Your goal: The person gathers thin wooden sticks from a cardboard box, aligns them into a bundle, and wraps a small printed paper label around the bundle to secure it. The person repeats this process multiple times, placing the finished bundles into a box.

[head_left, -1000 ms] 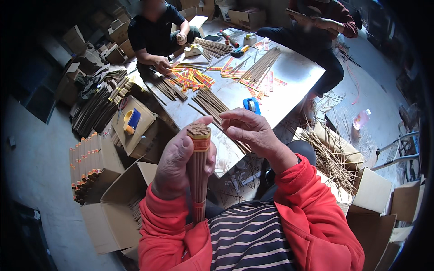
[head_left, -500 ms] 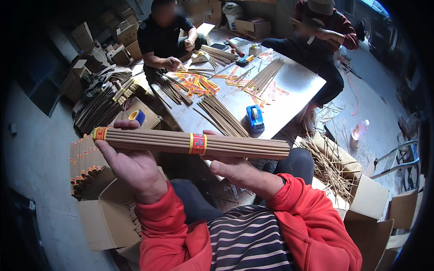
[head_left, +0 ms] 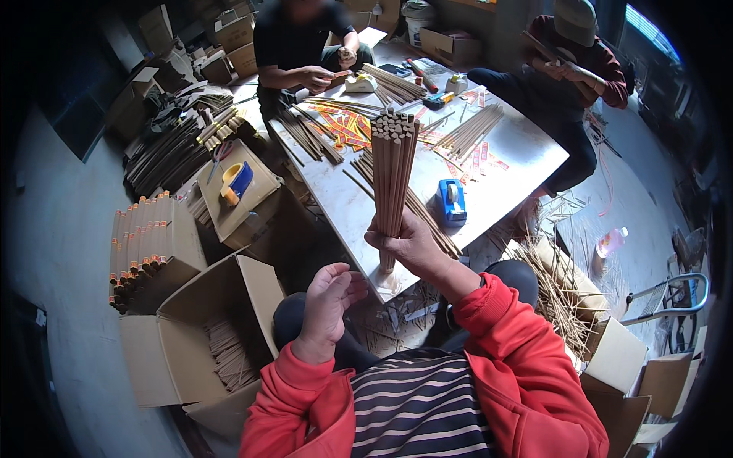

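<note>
A thick bundle of brown incense sticks stands upright at the table's near corner, its cut ends facing up. My right hand is wrapped round its lower part and hides the band there. Whether the bottom end rests on the tabletop, I cannot tell for sure. Left of it and apart from it, my left hand is open and holds nothing, fingers slightly curled. Behind the bundle lie loose incense sticks on the table. A blue tape dispenser stands right of them.
Red-and-yellow paper labels lie farther back. Two co-workers sit across the table, handling sticks. At my left are an open carton with sticks inside, stacked banded bundles and a blue-and-yellow tape roll. Another carton holds scattered sticks at right.
The bundle has turned from lying level across both hands to upright in my right hand. My left hand has let go and dropped lower. The view has shifted slightly.
</note>
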Tool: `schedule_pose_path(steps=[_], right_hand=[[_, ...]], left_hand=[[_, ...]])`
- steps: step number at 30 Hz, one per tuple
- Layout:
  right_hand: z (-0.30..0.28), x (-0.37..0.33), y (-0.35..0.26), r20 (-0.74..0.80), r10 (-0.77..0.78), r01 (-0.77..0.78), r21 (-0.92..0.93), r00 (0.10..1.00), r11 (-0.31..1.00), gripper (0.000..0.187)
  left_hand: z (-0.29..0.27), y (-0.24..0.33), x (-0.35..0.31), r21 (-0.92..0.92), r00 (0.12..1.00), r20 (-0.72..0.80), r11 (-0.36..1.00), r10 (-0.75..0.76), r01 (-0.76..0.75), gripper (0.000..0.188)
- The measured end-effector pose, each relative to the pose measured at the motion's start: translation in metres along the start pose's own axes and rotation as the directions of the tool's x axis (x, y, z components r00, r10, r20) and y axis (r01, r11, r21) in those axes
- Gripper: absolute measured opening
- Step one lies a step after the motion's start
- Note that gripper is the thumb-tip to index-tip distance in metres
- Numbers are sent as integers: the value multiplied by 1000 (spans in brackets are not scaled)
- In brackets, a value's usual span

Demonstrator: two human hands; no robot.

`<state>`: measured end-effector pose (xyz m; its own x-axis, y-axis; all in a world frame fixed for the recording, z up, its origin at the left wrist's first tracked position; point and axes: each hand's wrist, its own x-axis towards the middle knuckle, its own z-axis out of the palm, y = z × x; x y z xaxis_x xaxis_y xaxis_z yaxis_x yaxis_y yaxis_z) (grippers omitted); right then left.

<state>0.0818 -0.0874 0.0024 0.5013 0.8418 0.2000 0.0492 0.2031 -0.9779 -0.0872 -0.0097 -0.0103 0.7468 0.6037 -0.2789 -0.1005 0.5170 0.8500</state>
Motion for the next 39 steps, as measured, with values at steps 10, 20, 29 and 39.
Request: schedule_pose_path(steps=[10, 20, 29, 39], right_hand=[[9, 7, -1, 136, 21, -26, 30, 990, 999, 28], [11, -35, -38, 482, 252, -252, -66, 839, 966, 25], [25, -48, -31, 217, 160, -119, -192, 963, 974, 34], [19, -42, -58, 387, 114, -67, -133, 915, 989, 34]], left_hand=[[36, 64, 24, 272, 811, 314, 771, 494, -575, 84], [65, 108, 18, -301, 803, 394, 888, 447, -347, 34], [74, 100, 20, -234, 867, 178, 875, 466, -423, 30], [81, 105, 7, -238, 758, 406, 860, 510, -451, 44]])
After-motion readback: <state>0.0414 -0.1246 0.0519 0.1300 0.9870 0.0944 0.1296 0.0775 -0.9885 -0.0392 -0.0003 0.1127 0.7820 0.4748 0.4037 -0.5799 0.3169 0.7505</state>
